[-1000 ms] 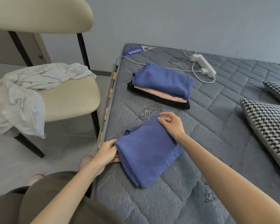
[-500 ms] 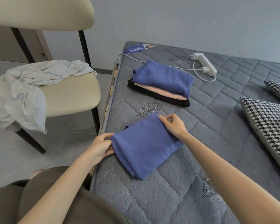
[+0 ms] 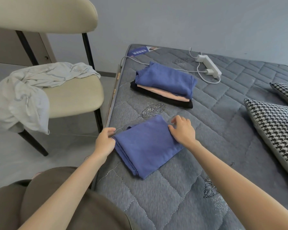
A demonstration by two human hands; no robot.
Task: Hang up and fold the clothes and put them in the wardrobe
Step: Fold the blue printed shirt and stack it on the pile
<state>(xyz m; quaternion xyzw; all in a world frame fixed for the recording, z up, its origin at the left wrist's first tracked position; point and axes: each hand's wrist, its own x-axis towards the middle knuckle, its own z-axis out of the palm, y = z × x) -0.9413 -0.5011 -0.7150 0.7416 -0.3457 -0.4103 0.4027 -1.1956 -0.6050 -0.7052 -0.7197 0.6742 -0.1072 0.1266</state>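
Observation:
A folded blue garment (image 3: 145,146) lies on the grey quilted mattress (image 3: 223,146) near its left edge. My left hand (image 3: 105,141) holds the garment's left corner, fingers curled round the folded edge. My right hand (image 3: 182,130) grips the far right corner of the same garment. Behind it sits a stack of folded clothes (image 3: 165,85): blue on top, peach in the middle, black at the bottom. A crumpled white garment (image 3: 28,93) hangs over the seat of the beige chair (image 3: 76,95) at the left.
A white power strip (image 3: 208,65) with a cable lies at the back of the mattress. Two houndstooth cushions (image 3: 276,130) lie at the right. The chair stands on the grey floor close to the bed's left edge. A blue leaflet (image 3: 140,51) lies at the mattress corner.
Both hands have shifted the folded blue garment slightly away from me on the mattress, keeping hold of its left and right corners. The stack and the white garment have not moved.

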